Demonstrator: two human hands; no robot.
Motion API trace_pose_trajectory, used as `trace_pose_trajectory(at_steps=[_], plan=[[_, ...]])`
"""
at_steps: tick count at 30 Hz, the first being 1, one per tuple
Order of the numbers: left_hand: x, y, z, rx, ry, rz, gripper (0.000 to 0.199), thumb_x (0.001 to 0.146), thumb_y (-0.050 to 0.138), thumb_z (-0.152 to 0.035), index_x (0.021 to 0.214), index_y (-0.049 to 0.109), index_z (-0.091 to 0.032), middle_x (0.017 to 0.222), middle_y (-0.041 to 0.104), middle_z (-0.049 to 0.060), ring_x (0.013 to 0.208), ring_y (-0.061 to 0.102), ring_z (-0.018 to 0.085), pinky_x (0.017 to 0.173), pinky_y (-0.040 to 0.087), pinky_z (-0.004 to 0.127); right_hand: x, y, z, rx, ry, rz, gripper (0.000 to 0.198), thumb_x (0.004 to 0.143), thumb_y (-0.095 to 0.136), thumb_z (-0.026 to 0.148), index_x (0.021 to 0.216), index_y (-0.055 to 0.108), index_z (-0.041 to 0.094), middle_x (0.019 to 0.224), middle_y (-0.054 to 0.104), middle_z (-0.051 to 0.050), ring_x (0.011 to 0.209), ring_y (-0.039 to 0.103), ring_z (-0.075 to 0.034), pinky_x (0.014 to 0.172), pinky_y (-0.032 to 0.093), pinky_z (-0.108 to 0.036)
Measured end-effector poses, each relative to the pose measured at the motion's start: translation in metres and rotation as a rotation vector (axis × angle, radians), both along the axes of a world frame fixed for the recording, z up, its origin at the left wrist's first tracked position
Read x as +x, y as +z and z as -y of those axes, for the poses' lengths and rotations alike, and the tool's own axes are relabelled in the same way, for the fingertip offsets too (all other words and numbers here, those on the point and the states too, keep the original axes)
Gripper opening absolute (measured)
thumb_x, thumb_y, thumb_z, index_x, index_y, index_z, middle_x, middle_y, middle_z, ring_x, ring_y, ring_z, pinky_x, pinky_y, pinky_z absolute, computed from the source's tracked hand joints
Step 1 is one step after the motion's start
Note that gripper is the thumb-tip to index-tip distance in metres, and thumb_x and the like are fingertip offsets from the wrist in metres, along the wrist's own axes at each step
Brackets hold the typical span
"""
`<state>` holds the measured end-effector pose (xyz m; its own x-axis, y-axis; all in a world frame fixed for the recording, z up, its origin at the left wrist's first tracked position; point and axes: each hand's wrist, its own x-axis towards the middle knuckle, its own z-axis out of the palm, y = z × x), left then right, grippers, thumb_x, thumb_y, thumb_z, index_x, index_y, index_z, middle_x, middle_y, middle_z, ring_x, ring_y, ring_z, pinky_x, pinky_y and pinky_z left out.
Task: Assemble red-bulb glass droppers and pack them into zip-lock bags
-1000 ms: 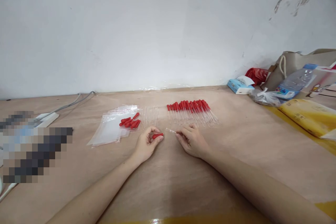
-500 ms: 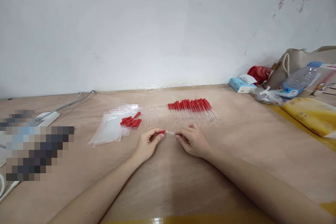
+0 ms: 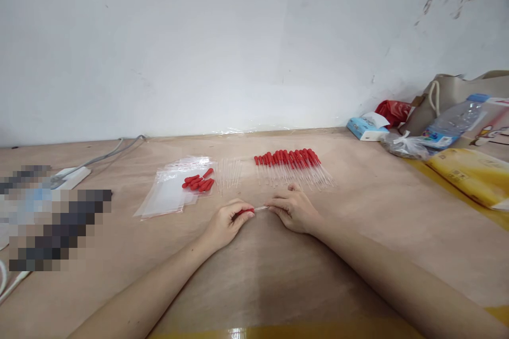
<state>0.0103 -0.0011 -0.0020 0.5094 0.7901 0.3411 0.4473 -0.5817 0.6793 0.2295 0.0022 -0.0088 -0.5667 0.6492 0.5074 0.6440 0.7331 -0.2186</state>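
Note:
Between thumb and fingers, my left hand (image 3: 226,223) pinches a red rubber dropper bulb (image 3: 245,211). My right hand (image 3: 293,208) grips a thin clear glass tube (image 3: 261,208), whose end meets the bulb's mouth; how deep it sits inside I cannot tell. Beyond my left hand, several loose red bulbs (image 3: 199,182) lie on clear zip bags (image 3: 165,196). A row of bare glass tubes (image 3: 229,174) lies beside them. Past my right hand are many droppers (image 3: 290,161) laid side by side, red bulbs pointing to the wall.
A grey cable runs to a white power strip (image 3: 73,179) on the left, near a blurred-out patch. Along the right stand a blue tissue pack (image 3: 366,128), a knotted plastic bag (image 3: 405,144), a plastic bottle (image 3: 455,119) and a yellow packet (image 3: 469,175). Brown paper (image 3: 358,222) covers the table.
My left hand has moved slightly right and nearer to me with the bulb. The hands are closer together, and less of the tube shows between them.

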Motion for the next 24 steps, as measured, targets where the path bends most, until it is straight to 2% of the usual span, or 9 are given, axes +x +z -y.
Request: trace_pose_trajectory(at_steps=[6, 11, 16, 19, 21, 24], plan=[[0.001, 0.002, 0.002, 0.054, -0.025, -0.052, 0.017, 0.084, 0.048, -0.025, 0.085, 0.062, -0.016, 0.08, 0.061, 0.004, 0.072, 0.055, 0.013, 0.067, 0.044, 0.024, -0.005, 0.002, 0.005, 0.031, -0.023, 0.036, 0.021, 0.084, 0.042, 0.019, 0.077, 0.062, 0.018, 0.067, 0.059, -0.001, 0.059, 0.044, -0.01, 0.067, 0.02, -0.031], [0.001, 0.001, 0.002, 0.092, -0.054, -0.068, 0.016, 0.084, 0.048, -0.023, 0.086, 0.062, -0.016, 0.079, 0.06, 0.004, 0.071, 0.055, 0.013, 0.065, 0.043, 0.024, -0.013, 0.0, 0.008, -0.017, -0.037, 0.019, 0.021, 0.084, 0.041, 0.019, 0.072, 0.057, 0.017, 0.066, 0.058, 0.0, 0.057, 0.041, -0.009, 0.065, 0.019, -0.029], [0.0, 0.002, -0.001, 0.112, -0.064, -0.072, 0.015, 0.085, 0.048, -0.022, 0.087, 0.062, -0.017, 0.08, 0.06, 0.003, 0.072, 0.055, 0.012, 0.065, 0.044, 0.023, -0.02, -0.001, 0.008, -0.087, -0.045, 0.018, 0.021, 0.085, 0.04, 0.02, 0.072, 0.056, 0.017, 0.066, 0.058, 0.001, 0.058, 0.043, -0.009, 0.066, 0.02, -0.028], [-0.003, 0.003, -0.007, 0.14, -0.064, -0.096, 0.015, 0.085, 0.048, -0.024, 0.087, 0.062, -0.018, 0.08, 0.061, 0.003, 0.073, 0.056, 0.013, 0.067, 0.045, 0.024, -0.024, 0.004, 0.01, -0.114, -0.07, 0.056, 0.023, 0.086, 0.038, 0.021, 0.074, 0.057, 0.016, 0.07, 0.061, -0.001, 0.061, 0.047, -0.01, 0.067, 0.022, -0.027], [-0.007, 0.003, -0.013, 0.184, -0.04, -0.105, 0.015, 0.084, 0.049, -0.025, 0.09, 0.061, -0.019, 0.084, 0.061, 0.003, 0.077, 0.056, 0.014, 0.07, 0.045, 0.026, -0.025, 0.011, 0.011, -0.122, -0.089, 0.097, 0.023, 0.085, 0.038, 0.021, 0.075, 0.059, 0.017, 0.074, 0.063, -0.003, 0.063, 0.049, -0.011, 0.067, 0.024, -0.028], [-0.013, 0.0, -0.02, 0.243, 0.111, -0.096, 0.023, 0.081, 0.054, -0.027, 0.103, 0.057, -0.021, 0.09, 0.058, 0.003, 0.075, 0.055, 0.013, 0.067, 0.045, 0.026, -0.021, 0.022, 0.008, -0.21, -0.154, 0.089, 0.021, 0.082, 0.041, 0.02, 0.076, 0.061, 0.017, 0.076, 0.064, -0.004, 0.065, 0.053, -0.013, 0.065, 0.028, -0.027]])
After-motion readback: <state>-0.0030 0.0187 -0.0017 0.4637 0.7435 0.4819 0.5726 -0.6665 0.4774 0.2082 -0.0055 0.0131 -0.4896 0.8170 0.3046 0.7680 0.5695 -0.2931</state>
